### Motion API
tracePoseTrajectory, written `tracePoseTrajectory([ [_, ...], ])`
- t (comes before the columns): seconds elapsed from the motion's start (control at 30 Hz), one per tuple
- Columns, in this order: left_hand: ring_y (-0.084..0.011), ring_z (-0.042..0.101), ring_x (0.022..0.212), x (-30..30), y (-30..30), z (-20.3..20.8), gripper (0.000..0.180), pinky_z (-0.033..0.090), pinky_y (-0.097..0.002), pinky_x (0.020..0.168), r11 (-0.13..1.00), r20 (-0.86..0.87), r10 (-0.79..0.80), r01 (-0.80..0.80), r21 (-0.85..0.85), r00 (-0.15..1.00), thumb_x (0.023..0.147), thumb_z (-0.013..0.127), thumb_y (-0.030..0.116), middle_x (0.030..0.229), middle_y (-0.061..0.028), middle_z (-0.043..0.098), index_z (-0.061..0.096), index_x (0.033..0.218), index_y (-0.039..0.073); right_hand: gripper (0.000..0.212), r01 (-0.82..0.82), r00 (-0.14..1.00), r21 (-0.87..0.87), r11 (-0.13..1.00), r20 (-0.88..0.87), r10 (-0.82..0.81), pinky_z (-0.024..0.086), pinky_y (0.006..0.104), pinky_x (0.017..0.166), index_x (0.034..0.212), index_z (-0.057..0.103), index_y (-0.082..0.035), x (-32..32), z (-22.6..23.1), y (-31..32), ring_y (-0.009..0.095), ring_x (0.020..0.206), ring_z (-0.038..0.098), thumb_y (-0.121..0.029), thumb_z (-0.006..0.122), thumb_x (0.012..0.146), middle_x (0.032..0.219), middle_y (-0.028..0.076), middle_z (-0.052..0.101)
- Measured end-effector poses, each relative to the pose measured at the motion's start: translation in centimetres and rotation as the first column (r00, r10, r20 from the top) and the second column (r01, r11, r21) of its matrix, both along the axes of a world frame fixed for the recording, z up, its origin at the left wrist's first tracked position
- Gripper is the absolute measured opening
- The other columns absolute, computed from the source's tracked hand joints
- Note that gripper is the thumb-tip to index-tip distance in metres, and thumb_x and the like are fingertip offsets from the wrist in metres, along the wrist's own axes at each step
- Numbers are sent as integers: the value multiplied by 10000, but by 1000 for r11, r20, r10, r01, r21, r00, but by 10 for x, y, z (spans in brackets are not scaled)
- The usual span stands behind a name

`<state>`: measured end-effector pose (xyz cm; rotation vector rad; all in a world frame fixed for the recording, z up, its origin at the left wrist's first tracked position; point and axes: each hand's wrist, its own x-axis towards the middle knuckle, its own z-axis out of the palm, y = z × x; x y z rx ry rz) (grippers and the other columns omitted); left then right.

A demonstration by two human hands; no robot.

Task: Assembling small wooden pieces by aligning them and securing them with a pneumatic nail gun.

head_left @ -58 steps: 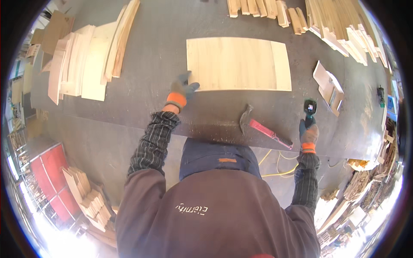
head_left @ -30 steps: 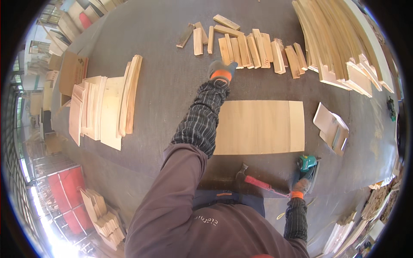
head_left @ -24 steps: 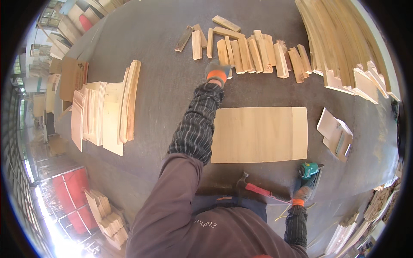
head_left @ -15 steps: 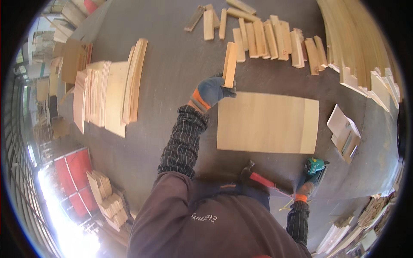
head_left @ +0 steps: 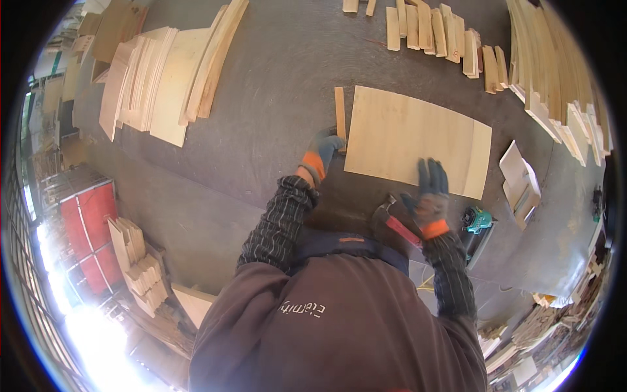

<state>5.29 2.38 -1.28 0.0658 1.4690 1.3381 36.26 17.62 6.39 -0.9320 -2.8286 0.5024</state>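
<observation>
My left hand (head_left: 323,151), in a blue and orange glove, grips the near end of a narrow wooden strip (head_left: 339,110). The strip stands along the left edge of a rectangular plywood board (head_left: 418,137), with a thin gap between them. My right hand (head_left: 431,195), gloved likewise, is open with fingers spread, its fingertips over the board's near edge. Below the board, between my hands, lies a hammer (head_left: 400,228) with a red handle, partly hidden by my right arm. A teal nail gun (head_left: 478,220) rests on the table just right of my right hand.
Several short wooden blocks (head_left: 439,31) line the far side. Stacked long boards (head_left: 555,72) stand at far right, plywood sheets (head_left: 171,85) at far left. Folded-looking pale pieces (head_left: 519,183) lie right of the board. A red panel (head_left: 90,235) and a wood pile (head_left: 140,268) are at lower left.
My left hand has brought the strip down beside the board's left edge. My right hand has let go of the nail gun and moved left and forward to the board. The view has shifted.
</observation>
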Motion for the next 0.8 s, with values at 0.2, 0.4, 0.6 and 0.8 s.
tracePoseTrajectory([
  [0.2, -271, 665, 1176, 17, -22, 90, 544, 516, -394, 1074, 939, 381, 33, -159, 306, 924, 974, 578, 116, 1316, -198, 670, 511, 1459, -121, 768, -154, 988, 245, 957, 17, 154, 320, 605, 1238, 1595, 444, -72, -38, -12, -5, 453, 1482, 427, -246, 660, 879, 1585, 225, 468],
  [0.4, -233, 659, 1167, 31, -53, 123, 497, 513, -354, 1068, 907, 314, -56, -83, 412, 948, 1035, 563, 160, 1305, -167, 673, 524, 1450, -111, 758, -160, 949, 169, 972, -245, 199, 329, 602, 1235, 1562, 454, 6, -53, 38, -46, 463, 1466, 446, -222, 652, 867, 1570, 246, 488],
  [0.6, -159, 639, 1035, 53, -82, 194, 452, 523, -296, 944, 953, 196, -43, -19, 302, 980, 1112, 534, 292, 1183, -92, 683, 605, 1343, -90, 731, -160, 906, 153, 975, -369, 206, 372, 583, 1218, 1541, 482, 15, -51, 54, -73, 466, 1449, 471, -210, 676, 873, 1560, 248, 506],
  [0.8, -140, 654, 1023, 60, -105, 214, 571, 526, -284, 881, 972, 16, -144, 138, 191, 989, 1104, 565, 422, 1185, -101, 710, 627, 1355, -88, 696, -170, 905, 163, 972, -365, 220, 392, 564, 1217, 1517, 507, 15, -41, 57, -92, 464, 1447, 479, -216, 692, 886, 1539, 247, 527],
])
